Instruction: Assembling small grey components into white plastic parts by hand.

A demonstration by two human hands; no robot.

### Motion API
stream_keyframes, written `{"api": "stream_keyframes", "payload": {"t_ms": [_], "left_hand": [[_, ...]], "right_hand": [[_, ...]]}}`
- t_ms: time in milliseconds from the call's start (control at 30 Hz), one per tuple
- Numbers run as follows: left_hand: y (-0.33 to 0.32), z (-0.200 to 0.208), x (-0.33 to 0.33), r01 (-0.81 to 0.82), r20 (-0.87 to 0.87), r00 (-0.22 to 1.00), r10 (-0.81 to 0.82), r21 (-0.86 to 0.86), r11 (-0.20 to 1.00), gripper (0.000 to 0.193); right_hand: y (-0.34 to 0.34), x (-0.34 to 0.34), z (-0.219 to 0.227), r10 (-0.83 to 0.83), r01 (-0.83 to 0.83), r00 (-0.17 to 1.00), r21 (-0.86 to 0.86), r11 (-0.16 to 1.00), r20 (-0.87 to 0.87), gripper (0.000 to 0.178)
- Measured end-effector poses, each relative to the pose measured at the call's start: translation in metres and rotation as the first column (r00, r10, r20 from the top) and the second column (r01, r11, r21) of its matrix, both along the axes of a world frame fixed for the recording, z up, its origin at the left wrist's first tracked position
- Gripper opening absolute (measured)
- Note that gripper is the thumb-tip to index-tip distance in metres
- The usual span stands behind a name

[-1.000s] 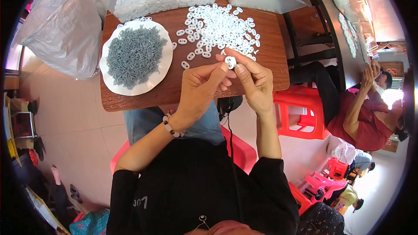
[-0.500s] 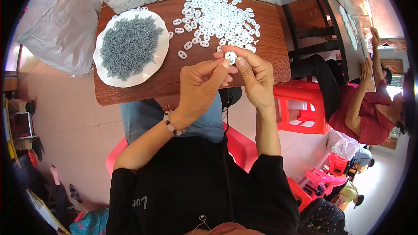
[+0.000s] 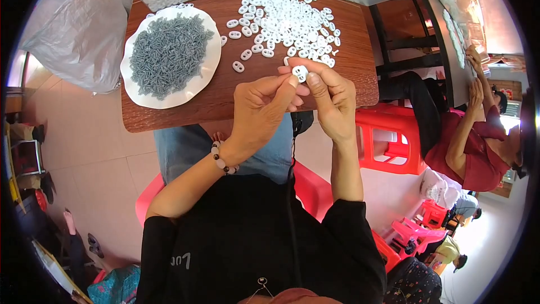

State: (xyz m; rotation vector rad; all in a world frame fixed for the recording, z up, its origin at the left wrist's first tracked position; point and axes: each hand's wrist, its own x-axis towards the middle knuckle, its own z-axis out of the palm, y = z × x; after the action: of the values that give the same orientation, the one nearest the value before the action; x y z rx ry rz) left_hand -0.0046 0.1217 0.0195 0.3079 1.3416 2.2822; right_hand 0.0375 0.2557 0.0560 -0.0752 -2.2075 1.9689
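In the head view, the left grip (image 3: 261,101) and right grip (image 3: 336,104) together pinch one small, white, two-holed piece (image 3: 301,71) between thumbs and fingers, over the brown wood-grained bench (image 3: 367,73). Loose white oval pieces (image 3: 289,19) lie scattered just beyond; leftward sits a wavy-rimmed white plate (image 3: 210,67) heaped with tiny grey rods (image 3: 169,55).

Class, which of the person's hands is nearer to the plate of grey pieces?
Left. The left hand is to the right of the plate; the right hand is farther right, on the left hand's far side.
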Motion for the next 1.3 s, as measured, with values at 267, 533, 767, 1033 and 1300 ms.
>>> {"api": "stream_keyframes", "payload": {"t_ms": [267, 533, 767, 1033, 1300], "left_hand": [[0.0, -0.001, 0.002, 0.011, 0.013, 1.0, -0.011, -0.02, 1.0, 0.021], [0.003, -0.006, 0.001, 0.02, 0.033, 0.999, -0.02, 0.006, 1.0, 0.022], [0.006, -0.009, -0.006, 0.03, 0.011, 0.999, -0.03, -0.045, 0.999, 0.021], [0.005, -0.003, -0.026, 0.067, -0.088, 0.993, -0.082, -0.155, 0.986, 0.024], [-0.012, -0.019, -0.035, 0.007, -0.064, 0.998, -0.022, -0.232, 0.973, 0.026]], "right_hand": [[0.0, 0.002, -0.001, -0.003, 0.003, 1.0, 0.002, 1.0, 0.014, 0.031], [0.004, 0.001, -0.005, 0.001, -0.002, 0.999, 0.033, 0.999, 0.032, 0.03], [0.01, 0.0, -0.007, 0.01, -0.011, 0.999, 0.007, 1.0, 0.041, 0.027], [0.036, -0.018, -0.001, -0.064, 0.065, 0.998, 0.148, 0.987, -0.008, 0.022], [0.08, -0.063, 0.023, -0.206, 0.251, 0.957, 0.234, 0.939, -0.203, 0.022]]}}
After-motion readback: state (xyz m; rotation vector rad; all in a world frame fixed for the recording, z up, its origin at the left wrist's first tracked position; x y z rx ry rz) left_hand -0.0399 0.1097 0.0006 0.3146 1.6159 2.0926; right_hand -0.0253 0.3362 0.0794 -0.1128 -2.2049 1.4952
